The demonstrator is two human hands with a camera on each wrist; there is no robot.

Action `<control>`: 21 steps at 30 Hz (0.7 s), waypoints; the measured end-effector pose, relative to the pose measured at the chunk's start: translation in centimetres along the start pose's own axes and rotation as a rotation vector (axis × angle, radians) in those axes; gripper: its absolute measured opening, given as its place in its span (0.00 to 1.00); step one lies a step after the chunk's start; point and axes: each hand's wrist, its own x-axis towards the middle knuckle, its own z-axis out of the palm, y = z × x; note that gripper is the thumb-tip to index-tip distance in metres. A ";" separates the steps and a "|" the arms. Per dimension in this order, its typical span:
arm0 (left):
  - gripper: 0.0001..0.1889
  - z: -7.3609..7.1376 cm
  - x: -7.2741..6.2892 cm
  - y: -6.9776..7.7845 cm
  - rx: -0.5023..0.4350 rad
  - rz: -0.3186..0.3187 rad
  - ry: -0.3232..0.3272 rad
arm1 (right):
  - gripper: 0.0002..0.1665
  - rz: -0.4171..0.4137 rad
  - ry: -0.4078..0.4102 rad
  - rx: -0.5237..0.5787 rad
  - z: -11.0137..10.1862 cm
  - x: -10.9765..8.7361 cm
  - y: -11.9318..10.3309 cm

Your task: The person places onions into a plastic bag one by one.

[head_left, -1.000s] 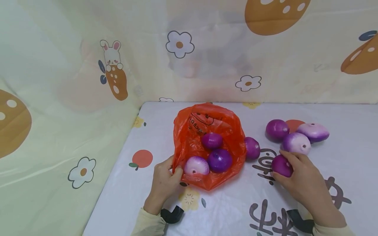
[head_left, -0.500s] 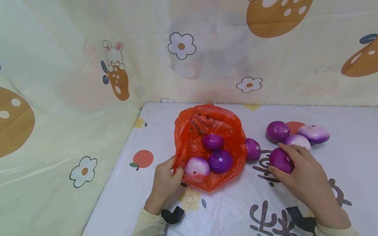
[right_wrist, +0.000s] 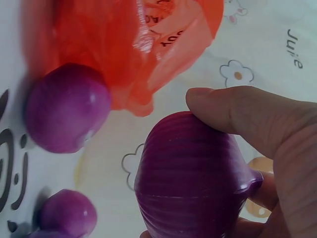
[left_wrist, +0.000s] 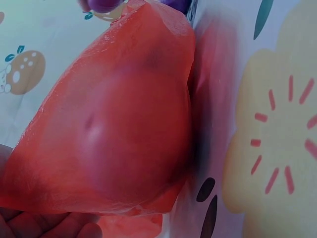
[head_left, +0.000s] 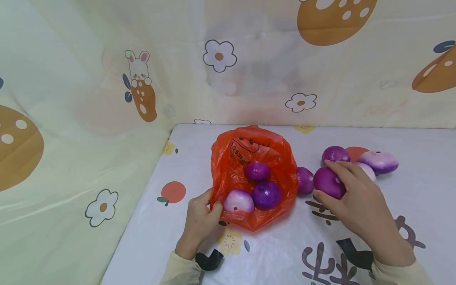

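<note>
A red plastic bag (head_left: 228, 154) lies on the table with its mouth spread open towards me. Inside it are a pale onion (head_left: 238, 200) and two purple onions, one a darker purple onion (head_left: 266, 195). My left hand (head_left: 200, 217) pinches the bag's left rim between thumb and fingers. Right of the bag, my right hand (head_left: 360, 202) grips a purple onion (right_wrist: 190, 173) between thumb and fingers, above the table in the right wrist view. Another purple onion (head_left: 304, 180) rests against the bag's right side.
Behind my right hand sit a purple onion (head_left: 335, 153), a pale onion (head_left: 368, 171) partly hidden by the hand, and a flattened white-and-purple onion (head_left: 379, 161). A printed cloth covers the table (head_left: 270, 257); a patterned curtain (head_left: 256, 79) stands behind and at left.
My right hand has lifted the purple onion from the table and carried it left and away from me, nearer the bag. The left hand keeps its hold on the bag.
</note>
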 end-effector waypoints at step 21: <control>0.16 0.1 0.0 -0.4 -0.010 0.018 -0.005 | 0.47 -0.043 0.007 0.061 0.2 1.9 -2.9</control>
